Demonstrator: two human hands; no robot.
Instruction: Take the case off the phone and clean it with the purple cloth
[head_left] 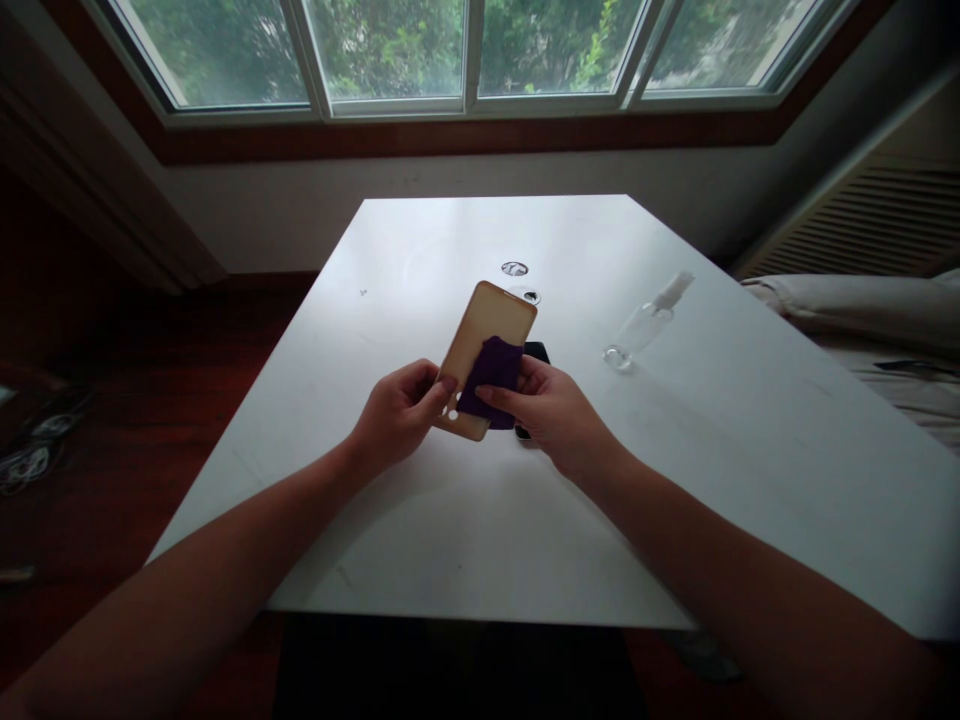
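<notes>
A yellowed phone case (501,312) is tilted above the table, its camera holes at the lower left. My left hand (401,410) is closed on the case's lower left edge, thumb on top. In my right hand (559,405) a purple cloth (491,380) is pinched, thumb on top, and it lies against the inside of the case. Behind the cloth and my right fingers, a black phone (537,351) lies on the table, mostly hidden.
On the white table (360,540), a clear spray bottle (646,325) lies on its side to the right. Two small round objects, one of them a ring-like disc (514,268), are beyond the case. A window (465,60) spans the far wall. Cables (34,455) are on the floor at left.
</notes>
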